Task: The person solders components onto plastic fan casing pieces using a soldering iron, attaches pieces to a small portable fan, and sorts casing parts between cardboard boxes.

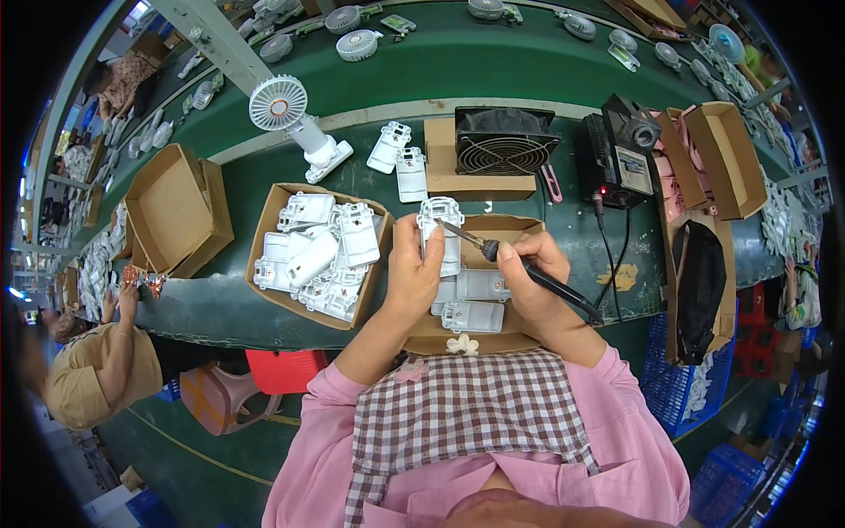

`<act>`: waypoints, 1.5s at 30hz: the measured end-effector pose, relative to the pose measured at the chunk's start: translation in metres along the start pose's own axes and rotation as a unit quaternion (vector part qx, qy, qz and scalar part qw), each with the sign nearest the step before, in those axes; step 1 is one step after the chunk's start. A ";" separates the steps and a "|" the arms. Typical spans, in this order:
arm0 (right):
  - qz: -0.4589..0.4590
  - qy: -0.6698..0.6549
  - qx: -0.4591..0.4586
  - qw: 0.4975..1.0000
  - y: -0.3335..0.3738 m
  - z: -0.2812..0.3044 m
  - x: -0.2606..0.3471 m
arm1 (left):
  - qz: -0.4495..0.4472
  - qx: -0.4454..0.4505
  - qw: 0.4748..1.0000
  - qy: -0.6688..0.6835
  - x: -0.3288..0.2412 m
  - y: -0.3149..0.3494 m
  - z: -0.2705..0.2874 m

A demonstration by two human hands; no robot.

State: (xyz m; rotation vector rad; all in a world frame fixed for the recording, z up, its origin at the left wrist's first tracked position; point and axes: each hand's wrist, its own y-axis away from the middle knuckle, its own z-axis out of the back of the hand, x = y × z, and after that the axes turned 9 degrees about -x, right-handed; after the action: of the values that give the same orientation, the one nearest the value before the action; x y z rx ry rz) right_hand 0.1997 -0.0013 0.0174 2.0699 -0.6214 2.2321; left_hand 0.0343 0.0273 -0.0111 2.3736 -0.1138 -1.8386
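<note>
My left hand is closed around a white plastic casing, its thumb lying along the near side. Between the fingers of my right hand is a soldering iron with a black handle. Its metal tip points left and meets the upper part of the casing; whether it touches is too small to tell. Below both hands, an open cardboard box holds several more white casings. Two other white casings lie on the bench beyond my left hand.
At left stands a cardboard box full of white casings, with a white handheld fan behind it. A black cooling fan, pink tweezers and a black soldering station with cables stand beyond. Another person works at far left.
</note>
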 end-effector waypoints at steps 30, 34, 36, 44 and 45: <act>0.018 0.010 -0.007 1.000 0.003 0.002 -0.008 | 0.041 -0.016 0.999 -0.030 -0.008 -0.001 0.002; 0.025 0.003 -0.006 1.000 0.002 0.001 -0.009 | 0.043 -0.021 0.998 -0.031 -0.010 0.000 0.002; 0.022 0.011 -0.009 1.000 0.002 0.001 -0.008 | 0.043 -0.025 0.998 -0.028 -0.009 -0.001 0.002; 0.018 0.021 -0.003 1.000 0.002 0.001 -0.007 | 0.039 -0.022 0.999 -0.022 -0.007 -0.001 0.004; 0.018 0.024 0.000 1.000 0.002 0.001 -0.007 | 0.038 -0.023 0.999 -0.022 -0.007 -0.001 0.004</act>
State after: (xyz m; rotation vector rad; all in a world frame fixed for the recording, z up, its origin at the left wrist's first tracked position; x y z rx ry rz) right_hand 0.2007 -0.0014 0.0107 2.0155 -0.6613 2.2924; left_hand 0.0290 0.0286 -0.0057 2.2675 -0.1618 -1.8384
